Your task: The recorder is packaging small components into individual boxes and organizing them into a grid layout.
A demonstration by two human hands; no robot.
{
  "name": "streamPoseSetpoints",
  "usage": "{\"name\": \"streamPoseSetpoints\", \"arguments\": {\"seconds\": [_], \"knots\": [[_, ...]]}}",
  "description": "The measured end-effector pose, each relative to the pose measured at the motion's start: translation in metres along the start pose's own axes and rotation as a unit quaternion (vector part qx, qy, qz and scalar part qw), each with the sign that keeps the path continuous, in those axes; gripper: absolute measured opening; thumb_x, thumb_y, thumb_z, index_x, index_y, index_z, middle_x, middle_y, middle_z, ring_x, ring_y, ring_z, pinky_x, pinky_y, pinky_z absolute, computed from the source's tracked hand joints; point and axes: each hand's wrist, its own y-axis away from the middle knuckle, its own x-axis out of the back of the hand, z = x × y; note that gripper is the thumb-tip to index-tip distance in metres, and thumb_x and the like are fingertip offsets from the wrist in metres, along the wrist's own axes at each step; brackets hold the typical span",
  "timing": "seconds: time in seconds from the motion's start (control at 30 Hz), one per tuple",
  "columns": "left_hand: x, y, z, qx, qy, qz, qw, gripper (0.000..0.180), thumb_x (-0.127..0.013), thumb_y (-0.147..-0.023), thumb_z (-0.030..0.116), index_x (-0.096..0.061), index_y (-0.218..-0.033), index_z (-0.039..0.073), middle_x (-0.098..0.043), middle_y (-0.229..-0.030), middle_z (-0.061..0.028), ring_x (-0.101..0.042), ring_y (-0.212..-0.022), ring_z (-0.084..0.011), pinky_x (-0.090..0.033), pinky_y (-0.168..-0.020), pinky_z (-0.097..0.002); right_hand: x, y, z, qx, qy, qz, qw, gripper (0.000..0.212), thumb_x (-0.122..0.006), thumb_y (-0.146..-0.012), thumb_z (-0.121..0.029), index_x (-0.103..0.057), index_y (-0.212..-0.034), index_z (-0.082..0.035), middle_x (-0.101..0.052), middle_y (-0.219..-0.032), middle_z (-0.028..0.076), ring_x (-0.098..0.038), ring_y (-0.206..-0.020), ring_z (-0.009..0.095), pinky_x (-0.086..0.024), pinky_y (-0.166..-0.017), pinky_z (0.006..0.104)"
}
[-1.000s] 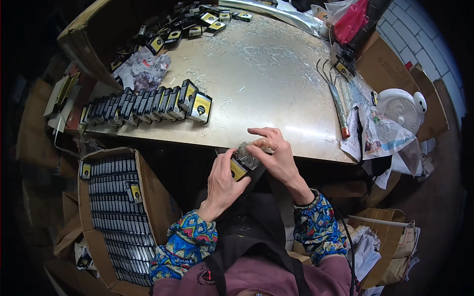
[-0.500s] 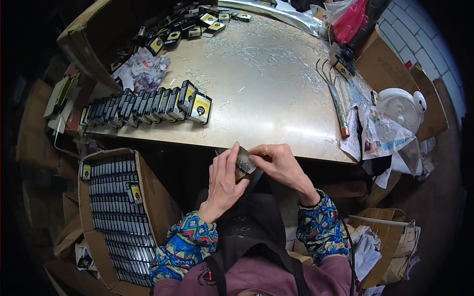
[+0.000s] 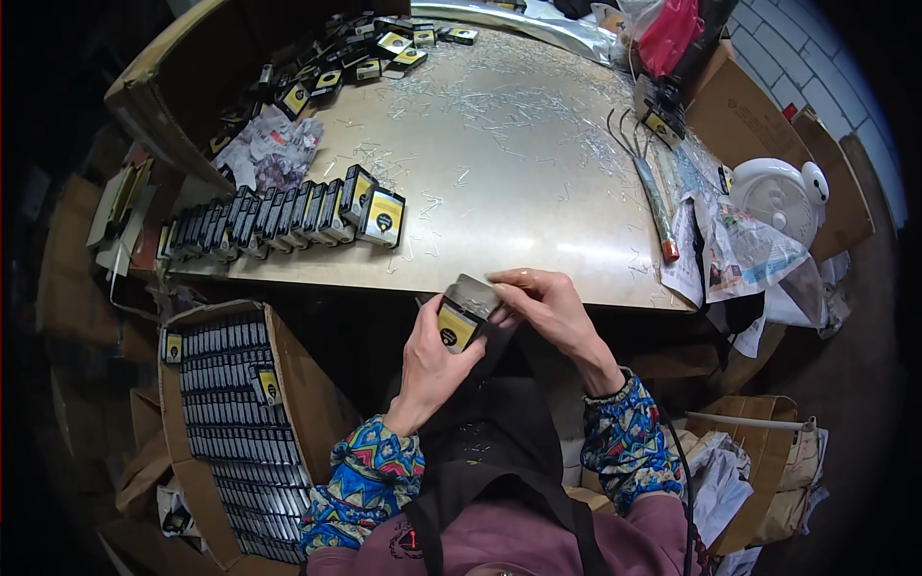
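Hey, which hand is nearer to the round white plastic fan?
Right. The right hand is left of the fan, nearer the body; the left hand is farther left.

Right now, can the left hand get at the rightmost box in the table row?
Probably not: the left hand is occupied holding a small box. Otherwise, nothing visible blocks the rightmost box.

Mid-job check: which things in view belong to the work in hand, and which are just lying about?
Likely part of the work:
- black-and-yellow box, flap raised, in the left hand's grip
- right hand, at the box's open end
- row of similar boxes
- carton of packed boxes

Apparently just lying about:
- white fan
- crumpled paper
- pink bag
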Motion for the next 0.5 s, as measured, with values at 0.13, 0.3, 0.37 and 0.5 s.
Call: {"name": "streamPoseSetpoints", "arguments": {"seconds": [0.13, 0.3, 0.37, 0.5], "knots": [[0.002, -0.001, -0.002, 0.02, 0.01, 0.0, 1.0, 0.067, -0.08, -0.076, 0.017, -0.045, -0.131, -0.001, -0.06, -0.114, -0.0221, -0.063, -0.102, -0.0409, -0.052, -0.085, -0.0427, -0.011, 0.007, 0.004, 0.235, 0.132, 0.075, 0.96, 0.029, -0.074, -0.085, -0.011, -0.071, -0.112, -0.001, -0.071, -0.106, 0.017, -0.068, -0.094, 0.024, -0.056, -0.079, 0.0344], [-0.003, 0.003, 0.005, -0.092, -0.052, 0.023, 0.994, 0.067, -0.08, -0.076, 0.015, -0.044, -0.131, 0.0, -0.06, -0.114, -0.0225, -0.062, -0.103, -0.0403, -0.052, -0.085, -0.043, -0.026, -0.003, 0.019, 0.306, 0.233, 0.151, 0.911, 0.025, -0.076, -0.081, -0.01, -0.073, -0.105, -0.002, -0.067, -0.121, 0.017, -0.062, -0.11, 0.031, -0.054, -0.087, 0.0368], [-0.001, 0.003, 0.002, -0.077, -0.041, 0.016, 0.996, 0.069, -0.08, -0.076, 0.014, -0.044, -0.132, 0.0, -0.06, -0.115, -0.0232, -0.063, -0.103, -0.0404, -0.053, -0.085, -0.0423, -0.028, -0.003, 0.014, 0.283, 0.209, 0.17, 0.921, 0.024, -0.076, -0.082, -0.008, -0.073, -0.106, -0.002, -0.067, -0.122, 0.017, -0.062, -0.111, 0.029, -0.055, -0.086, 0.0352], [0.003, 0.002, -0.003, 0.015, 0.068, -0.009, 0.998, 0.073, -0.08, -0.075, 0.013, -0.042, -0.136, 0.0, -0.06, -0.12, -0.0246, -0.063, -0.106, -0.041, -0.053, -0.087, -0.0415, -0.021, 0.002, 0.013, 0.277, 0.107, 0.123, 0.947, 0.034, -0.071, -0.087, -0.002, -0.068, -0.12, 0.0, -0.063, -0.13, 0.015, -0.063, -0.112, 0.02, -0.054, -0.087, 0.0292]]}}
